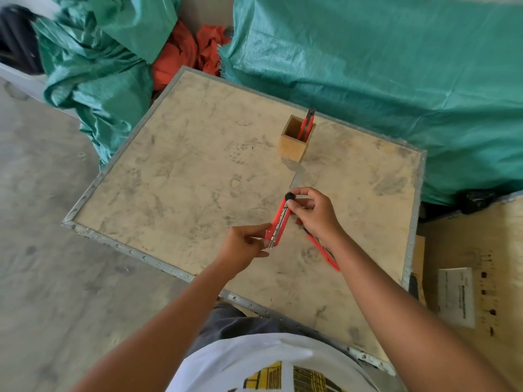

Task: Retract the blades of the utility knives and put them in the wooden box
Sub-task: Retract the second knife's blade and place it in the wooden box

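Soft even daylight, blurred wide-angle edges

You wear a white T-shirt (pixel 254 360) with a yellow-and-black print (pixel 291 377) on the front, dark grey trousers (pixel 235 323), and your forearms are bare, without sleeves.

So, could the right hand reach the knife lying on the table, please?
Probably not yet: the right hand is busy gripping the held knife, though the lying knife sits just beneath its wrist, otherwise unobstructed.

Three red utility knives (pixel 278 222) (pixel 324 250) (pixel 307 123), one wooden box (pixel 294 142), two hands (pixel 246 246) (pixel 317 213).
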